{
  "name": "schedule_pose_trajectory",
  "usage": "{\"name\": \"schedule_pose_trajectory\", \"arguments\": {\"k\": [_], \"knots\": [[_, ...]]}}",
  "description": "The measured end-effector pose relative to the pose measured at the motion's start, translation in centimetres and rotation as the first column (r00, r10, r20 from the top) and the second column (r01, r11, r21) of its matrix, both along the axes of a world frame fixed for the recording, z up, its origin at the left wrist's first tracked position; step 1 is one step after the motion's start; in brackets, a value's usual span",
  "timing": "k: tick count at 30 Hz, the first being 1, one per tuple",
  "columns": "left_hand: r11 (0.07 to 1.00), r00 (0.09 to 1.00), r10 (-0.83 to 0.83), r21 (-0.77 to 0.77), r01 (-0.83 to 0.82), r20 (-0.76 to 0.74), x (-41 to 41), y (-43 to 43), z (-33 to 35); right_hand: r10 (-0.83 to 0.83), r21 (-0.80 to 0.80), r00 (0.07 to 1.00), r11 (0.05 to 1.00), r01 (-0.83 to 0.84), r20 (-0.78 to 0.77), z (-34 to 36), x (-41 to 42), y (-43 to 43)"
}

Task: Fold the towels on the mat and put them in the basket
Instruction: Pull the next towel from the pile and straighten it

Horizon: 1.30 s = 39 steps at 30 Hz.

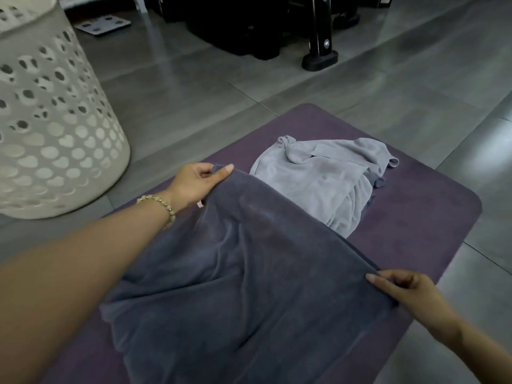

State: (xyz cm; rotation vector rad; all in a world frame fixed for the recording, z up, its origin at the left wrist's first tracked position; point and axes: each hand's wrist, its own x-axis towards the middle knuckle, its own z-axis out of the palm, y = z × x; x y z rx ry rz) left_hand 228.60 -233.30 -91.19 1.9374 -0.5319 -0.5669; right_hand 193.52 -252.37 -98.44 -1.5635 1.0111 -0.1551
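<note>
On a purple mat (432, 206) over grey floor tiles, left hand (198, 182) and right hand (407, 293) each pinch a corner of the dark towel (243, 273), beside a crumpled light towel (318, 176).

This looks like a room in a home. A purple mat (415, 217) lies on a glossy grey tiled floor (194, 87), with a dark grey towel (249, 273) and a pale grey towel (313, 178) on it. A white perforated laundry basket (55, 120) stands just left of the mat. Beyond the mat are a flat bathroom scale (104, 24) and black footed equipment (320, 34).
</note>
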Motion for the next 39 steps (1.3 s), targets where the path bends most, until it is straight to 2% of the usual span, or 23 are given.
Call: {"name": "schedule_pose_trajectory", "arguments": {"k": [3,8,11,14,19,23,27,30,33,39], "knots": [[0.997,0.999,0.051,-0.055,-0.051,-0.003,-0.5,4.5,2.9,0.004,0.028,0.998,1.0,-0.005,0.069,2.0,0.1,1.3],[0.984,0.99,0.143,-0.104,-0.143,-0.001,-0.6,12.8,8.8,0.024,-0.076,0.985,0.997,-0.011,0.172,6.7,2.3,4.6],[0.983,0.987,0.16,-0.099,-0.156,0.035,-1.3,18.1,13.3,0.117,-0.195,0.98,0.977,-0.084,0.162,11.1,4.1,6.5],[0.975,0.973,0.209,-0.099,-0.199,0.097,-2.4,23.7,18.7,0.169,-0.228,0.966,0.966,-0.124,0.193,16.6,6.0,8.0],[0.942,0.92,0.325,-0.167,-0.292,0.22,-5.7,32.6,28.6,0.368,-0.388,0.907,0.881,-0.27,0.205,28.6,8.4,11.5],[0.9,0.844,0.431,-0.216,-0.378,0.319,-10.3,39.0,35.3,0.54,-0.526,0.824,0.757,-0.388,0.17,38.4,7.9,15.7],[0.829,0.767,0.547,-0.347,-0.439,0.335,-15.6,44.0,40.9,0.612,-0.621,0.748,0.698,-0.356,0.259,46.2,6.2,19.7],[0.766,0.737,0.611,-0.451,-0.458,0.289,-19.2,47.0,43.8,0.613,-0.637,0.709,0.71,-0.302,0.348,50.5,4.7,22.1],[0.749,0.72,0.628,-0.479,-0.457,0.295,-22.2,48.8,45.4,0.604,-0.579,0.673,0.754,-0.31,0.427,53.4,2.8,24.3],[0.736,0.713,0.642,-0.487,-0.47,0.282,-25.5,51.0,45.2,0.637,-0.685,0.678,0.678,-0.266,0.367,54.8,1.1,26.1]]}}
